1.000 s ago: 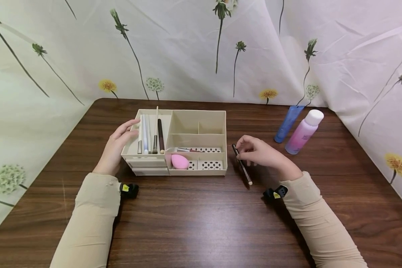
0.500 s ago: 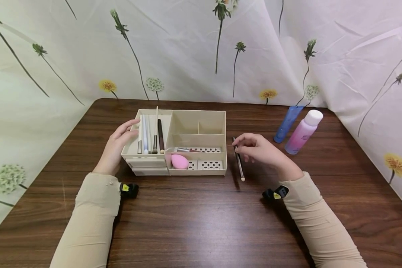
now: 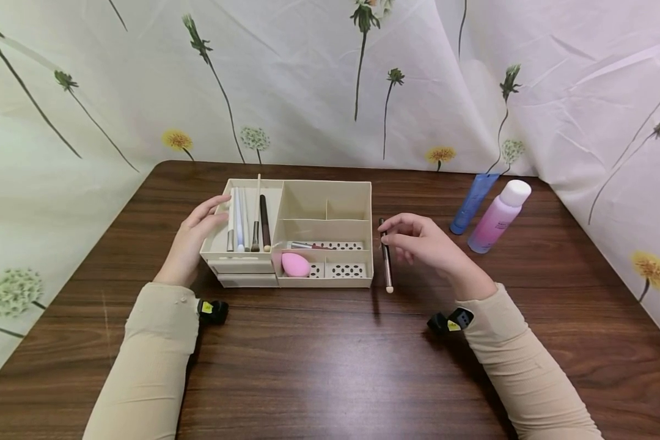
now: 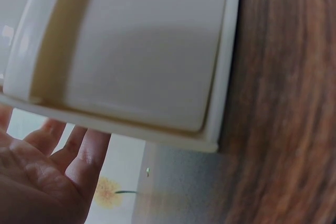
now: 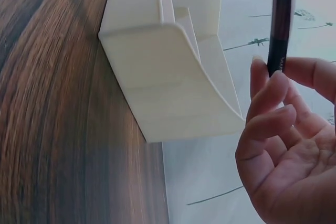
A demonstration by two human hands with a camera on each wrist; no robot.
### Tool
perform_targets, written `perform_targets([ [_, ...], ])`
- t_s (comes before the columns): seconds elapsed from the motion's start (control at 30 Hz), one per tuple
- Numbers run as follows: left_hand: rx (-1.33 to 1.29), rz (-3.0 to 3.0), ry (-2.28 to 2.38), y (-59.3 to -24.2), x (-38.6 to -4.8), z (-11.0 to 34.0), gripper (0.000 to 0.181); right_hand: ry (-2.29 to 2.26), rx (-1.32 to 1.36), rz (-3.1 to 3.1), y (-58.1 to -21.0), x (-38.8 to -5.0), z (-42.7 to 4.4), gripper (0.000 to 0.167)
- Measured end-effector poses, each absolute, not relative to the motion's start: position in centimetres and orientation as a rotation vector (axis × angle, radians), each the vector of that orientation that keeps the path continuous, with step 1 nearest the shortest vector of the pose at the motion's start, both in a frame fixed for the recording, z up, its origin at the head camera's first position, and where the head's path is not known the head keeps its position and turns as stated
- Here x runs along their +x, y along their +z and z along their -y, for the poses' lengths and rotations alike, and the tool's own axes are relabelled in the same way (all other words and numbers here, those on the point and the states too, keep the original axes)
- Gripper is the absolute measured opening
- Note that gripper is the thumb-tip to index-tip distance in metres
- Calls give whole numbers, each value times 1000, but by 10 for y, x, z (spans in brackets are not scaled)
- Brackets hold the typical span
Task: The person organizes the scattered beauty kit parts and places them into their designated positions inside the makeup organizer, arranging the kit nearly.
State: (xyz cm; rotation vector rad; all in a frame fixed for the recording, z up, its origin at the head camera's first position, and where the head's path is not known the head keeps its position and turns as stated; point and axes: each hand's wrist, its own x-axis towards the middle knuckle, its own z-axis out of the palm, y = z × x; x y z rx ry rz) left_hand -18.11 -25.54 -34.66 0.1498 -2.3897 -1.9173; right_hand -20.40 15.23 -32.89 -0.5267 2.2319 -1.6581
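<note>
My right hand [image 3: 431, 244] pinches a dark makeup brush [image 3: 387, 269] with a pale tip near its upper end. The brush hangs tilted, pale tip down, just off the right side of a cream cosmetics organizer [image 3: 324, 283]. In the right wrist view the fingertips [image 5: 275, 85] hold the brush's black end, beside the organizer's side wall. Against the organizer's left rim rests my left hand [image 3: 189, 238], its fingers loosely extended; the left wrist view shows these fingers [image 4: 92, 150] partly behind the organizer. Several brushes [image 3: 255, 232] lie in the left compartment.
A pink makeup sponge [image 3: 295, 265] sits in a front compartment, with a slim silver-and-red tube [image 3: 310, 245] behind it. A blue tube [image 3: 474, 205] and a pink bottle with a white cap [image 3: 497, 217] stand to the right. Floral cloth hangs behind the table [image 3: 308, 366].
My right hand has moved slightly left and away from me, bringing the brush closer to the organizer and more upright. The left hand has stayed in place.
</note>
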Motion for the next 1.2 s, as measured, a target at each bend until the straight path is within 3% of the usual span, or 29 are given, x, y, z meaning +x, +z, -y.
perform_targets([
  [0.67,134,2397,-1906,-344,-179,254,46,-1816,-353,-2116,-298,-203,-123,26],
  [0.9,135,2407,-1899,-344,-178,254,46,-1841,-406,-2117,-292,-207,-107,36],
  [1.2,126,2401,-1896,-346,-181,256,47,-1843,-498,-2125,-284,-214,-81,32],
])
